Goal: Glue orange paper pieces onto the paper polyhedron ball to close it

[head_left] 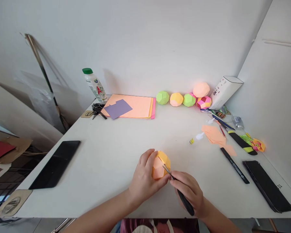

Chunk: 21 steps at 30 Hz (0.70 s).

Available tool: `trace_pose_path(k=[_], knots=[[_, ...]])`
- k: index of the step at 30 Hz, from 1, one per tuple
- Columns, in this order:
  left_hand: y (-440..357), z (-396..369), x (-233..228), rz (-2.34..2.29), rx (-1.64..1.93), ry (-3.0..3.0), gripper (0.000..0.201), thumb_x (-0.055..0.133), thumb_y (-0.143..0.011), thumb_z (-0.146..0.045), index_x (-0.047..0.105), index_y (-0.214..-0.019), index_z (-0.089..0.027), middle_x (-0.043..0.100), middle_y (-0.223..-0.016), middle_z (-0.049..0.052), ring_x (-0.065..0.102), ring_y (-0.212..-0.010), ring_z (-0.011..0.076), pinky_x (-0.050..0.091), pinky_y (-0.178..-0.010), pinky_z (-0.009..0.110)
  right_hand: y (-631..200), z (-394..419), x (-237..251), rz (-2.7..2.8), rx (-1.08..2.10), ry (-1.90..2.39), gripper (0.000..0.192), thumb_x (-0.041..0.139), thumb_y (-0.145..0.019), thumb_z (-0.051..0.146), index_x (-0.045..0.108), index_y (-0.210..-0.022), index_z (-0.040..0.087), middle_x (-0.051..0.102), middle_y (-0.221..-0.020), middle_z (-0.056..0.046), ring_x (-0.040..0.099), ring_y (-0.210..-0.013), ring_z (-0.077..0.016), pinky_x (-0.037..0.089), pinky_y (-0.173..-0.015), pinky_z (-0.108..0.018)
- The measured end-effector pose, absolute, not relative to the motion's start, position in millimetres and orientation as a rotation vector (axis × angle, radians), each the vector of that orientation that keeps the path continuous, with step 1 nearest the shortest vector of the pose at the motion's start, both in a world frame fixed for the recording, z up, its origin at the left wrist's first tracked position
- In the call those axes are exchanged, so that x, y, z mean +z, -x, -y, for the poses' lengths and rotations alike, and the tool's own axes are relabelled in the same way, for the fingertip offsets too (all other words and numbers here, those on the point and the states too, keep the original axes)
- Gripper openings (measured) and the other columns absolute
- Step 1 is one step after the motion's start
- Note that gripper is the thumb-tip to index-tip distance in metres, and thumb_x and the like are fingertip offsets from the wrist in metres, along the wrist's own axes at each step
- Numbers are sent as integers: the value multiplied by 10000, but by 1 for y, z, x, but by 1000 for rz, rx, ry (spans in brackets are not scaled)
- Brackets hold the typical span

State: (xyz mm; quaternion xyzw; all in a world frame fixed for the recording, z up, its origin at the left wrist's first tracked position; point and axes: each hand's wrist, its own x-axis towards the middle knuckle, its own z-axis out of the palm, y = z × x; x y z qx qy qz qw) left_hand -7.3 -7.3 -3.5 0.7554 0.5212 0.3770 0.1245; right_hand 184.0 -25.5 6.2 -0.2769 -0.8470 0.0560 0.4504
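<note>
Near the front edge of the table, my left hand (145,174) is closed around a many-sided paper ball (158,171), its faces peach and yellow-orange. My right hand (190,191) grips a black-handled tool with a thin pointed metal tip (185,201); whether it is scissors or a blade I cannot tell. The metal tip lies against or just over the ball's right side, by a seam between faces. My left thumb reaches under the ball towards the right fingers. The ball's underside and left part are hidden by my left hand.
Along the wall stand several finished paper balls (176,99) and a white box (226,92). Stacked coloured paper (138,106) and a bottle (95,85) are back left. A tablet (55,163), peach paper pieces (214,135), a marker (234,165) and a black case (267,186) lie around.
</note>
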Motion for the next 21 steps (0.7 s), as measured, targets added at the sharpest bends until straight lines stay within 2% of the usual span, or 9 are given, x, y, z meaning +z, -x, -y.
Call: trace_pose_path(k=[5, 10, 13, 16, 21], knots=[[7, 6, -3, -1417, 1107, -2155, 610, 644, -811, -386, 369, -1311, -170, 479, -1287, 181, 527, -1180, 290, 530, -927, 456, -183, 29, 10, 1981, 334, 793, 354, 443, -879, 36, 550, -1170, 207, 678, -1035, -127, 703, -893, -204, 609, -726, -319], [8, 4, -9, -1435, 1112, -2220, 614, 644, -813, -407, 374, -1309, -166, 478, -1283, 188, 518, -1179, 306, 519, -930, 487, -175, 28, 24, 2166, 102, 724, 356, 389, -876, 47, 552, -1177, 143, 687, -967, -166, 697, -850, -236, 593, -681, -352], [8, 3, -11, -1397, 1098, -2201, 610, 651, -800, -400, 389, -1298, -167, 481, -1287, 186, 519, -1186, 305, 517, -936, 483, -175, 27, 23, 2197, 70, 706, 358, 387, -866, 49, 544, -1175, 138, 689, -974, -172, 696, -826, -238, 589, -660, -359], [9, 2, -9, -1312, 1060, -2139, 617, 678, -771, -361, 397, -1288, -175, 476, -1299, 181, 516, -1200, 300, 514, -951, 477, -180, 27, 17, 2107, 192, 744, 368, 400, -859, 34, 542, -1165, 183, 684, -1000, -142, 691, -856, -222, 591, -668, -340], [8, 5, -5, -1248, 1058, -2057, 641, 697, -743, -298, 396, -1295, -172, 455, -1314, 175, 491, -1227, 289, 497, -981, 462, -179, 30, 17, 1860, 427, 830, 284, 452, -850, 19, 574, -1030, 202, 663, -962, -99, 690, -842, -182, 598, -718, -302]])
